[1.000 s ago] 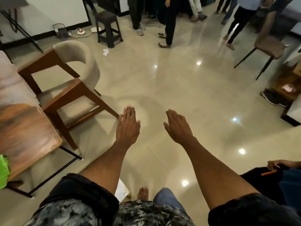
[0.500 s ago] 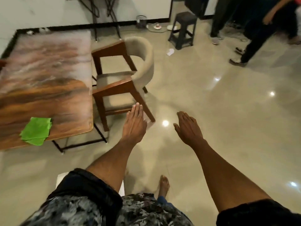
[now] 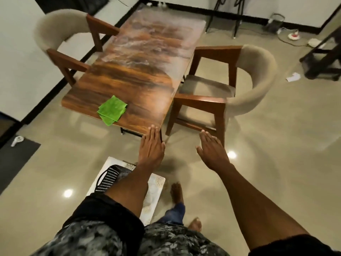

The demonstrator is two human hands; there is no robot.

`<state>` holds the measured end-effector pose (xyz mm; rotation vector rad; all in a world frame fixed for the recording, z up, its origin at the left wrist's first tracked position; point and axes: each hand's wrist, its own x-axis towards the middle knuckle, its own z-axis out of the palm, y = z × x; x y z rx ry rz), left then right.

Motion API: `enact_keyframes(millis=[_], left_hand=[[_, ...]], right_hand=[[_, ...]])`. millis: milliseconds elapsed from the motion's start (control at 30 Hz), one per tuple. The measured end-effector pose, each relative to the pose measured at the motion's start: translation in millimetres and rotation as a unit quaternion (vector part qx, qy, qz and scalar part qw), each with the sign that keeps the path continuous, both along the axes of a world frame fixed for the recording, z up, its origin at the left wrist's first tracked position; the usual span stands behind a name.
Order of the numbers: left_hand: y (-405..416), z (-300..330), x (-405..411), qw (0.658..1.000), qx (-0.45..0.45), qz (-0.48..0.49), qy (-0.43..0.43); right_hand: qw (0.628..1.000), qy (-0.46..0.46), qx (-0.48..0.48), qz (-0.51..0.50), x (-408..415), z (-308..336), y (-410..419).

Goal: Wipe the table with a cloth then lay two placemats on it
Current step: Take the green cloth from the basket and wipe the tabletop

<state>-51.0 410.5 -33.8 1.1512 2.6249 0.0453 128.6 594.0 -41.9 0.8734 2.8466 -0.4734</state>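
A long wooden table (image 3: 140, 71) stands ahead of me. A folded green cloth (image 3: 112, 110) lies on its near left corner. My left hand (image 3: 151, 147) is held flat and empty, fingertips just over the table's near right corner. My right hand (image 3: 212, 150) is also flat and empty, out over the floor in front of the right chair. Below my left arm a pale placemat (image 3: 155, 189) lies on a low surface with a black mesh item (image 3: 108, 177) on top of it.
Two wooden chairs with beige curved backs flank the table, one on the right (image 3: 221, 93) and one on the left (image 3: 60, 43). A dark stool (image 3: 324, 58) stands at the far right. My bare feet (image 3: 177, 193) are on the glossy tiled floor.
My view has swung left, bringing the table and cloth to the middle. Both hands stay flat and empty in front of me, now near the table's near edge.
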Motion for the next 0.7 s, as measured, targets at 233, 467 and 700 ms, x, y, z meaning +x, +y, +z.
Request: enact_keyframes(millis=[233,467,700], left_hand=[[53,9,-45,0.998,0.055,0.027,-0.012],[46,13,-120,0.984,0.109,0.139,0.009],[68,17,-161,0.972,0.095,0.216,-0.003]], right_hand=[[0.997,-0.012,0.032,0.067,-76,10,56],[0.986,0.000,0.039,0.162,-179,30,79],[0.959,0.005,0.074,0.273,-272,43,100]])
